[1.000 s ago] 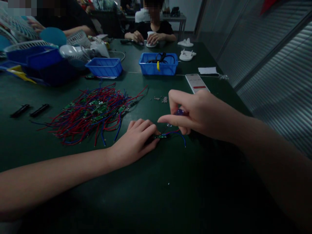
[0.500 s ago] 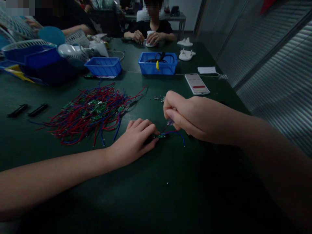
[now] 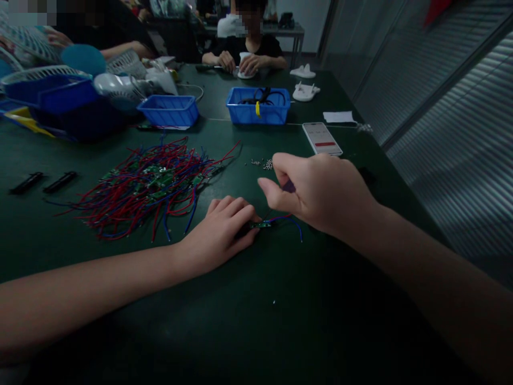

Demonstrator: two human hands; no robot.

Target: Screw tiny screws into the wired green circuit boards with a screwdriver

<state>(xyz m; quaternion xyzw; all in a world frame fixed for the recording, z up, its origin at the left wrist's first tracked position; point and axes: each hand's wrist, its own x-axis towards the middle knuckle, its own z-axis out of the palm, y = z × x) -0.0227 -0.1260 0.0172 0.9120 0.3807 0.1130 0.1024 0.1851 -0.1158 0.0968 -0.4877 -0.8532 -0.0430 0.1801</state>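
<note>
My left hand [image 3: 224, 230] rests on the dark green table, its thumb and fingers closed on a small green circuit board [image 3: 262, 224] with red and blue wires trailing to the right. Above the board, my right hand [image 3: 316, 190] is curled round a screwdriver [image 3: 288, 186]; its thumb is lifted off the handle and the thin shaft slants down to the board. Just beyond this hand lies a little heap of screws [image 3: 267, 164]. A tangled pile of wired circuit boards [image 3: 156, 182] spreads out to the left.
Two black parts [image 3: 60, 182] lie at the left. Farther back stand a blue bin with black cables [image 3: 258, 113], another blue bin [image 3: 170, 111], a phone [image 3: 321, 139] and white plastic parts [image 3: 305, 92]. A person [image 3: 250, 61] sits across the table.
My right thumb has come away from the screwdriver handle, and that hand has turned slightly. My left hand keeps its place on the board.
</note>
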